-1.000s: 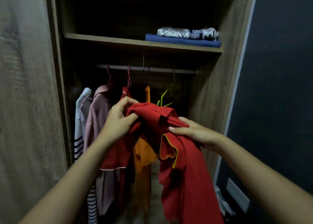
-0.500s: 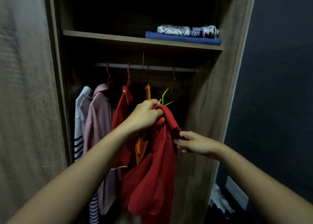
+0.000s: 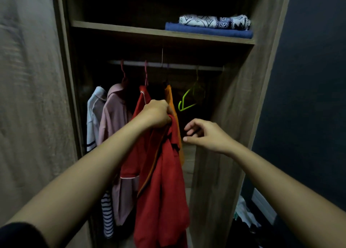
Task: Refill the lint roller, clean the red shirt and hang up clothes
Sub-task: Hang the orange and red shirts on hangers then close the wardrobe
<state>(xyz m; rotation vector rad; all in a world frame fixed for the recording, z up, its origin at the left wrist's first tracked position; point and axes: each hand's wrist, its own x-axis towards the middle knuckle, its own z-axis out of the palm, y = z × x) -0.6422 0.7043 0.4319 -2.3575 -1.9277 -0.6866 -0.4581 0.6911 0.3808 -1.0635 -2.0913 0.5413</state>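
Note:
I face an open wooden wardrobe. My left hand (image 3: 157,115) is shut on the top of the red shirt (image 3: 164,182), which hangs down limp in front of the hanging clothes. My right hand (image 3: 202,133) hovers just right of the shirt with its fingers apart, holding nothing. An empty green hanger (image 3: 184,103) hangs on the rail (image 3: 187,66), up and slightly left of my right hand. No lint roller is in view.
On the rail hang a white striped top (image 3: 93,120), a pink shirt (image 3: 114,116), a red garment with white piping (image 3: 140,105) and an orange one (image 3: 171,101). Folded cloths (image 3: 211,26) lie on the upper shelf (image 3: 116,28). Clutter lies on the floor at lower right.
My right hand let go of the red shirt and drew away to the right with fingers spread. My left hand bunched the shirt's top and lifted it, so the shirt now hangs straight down.

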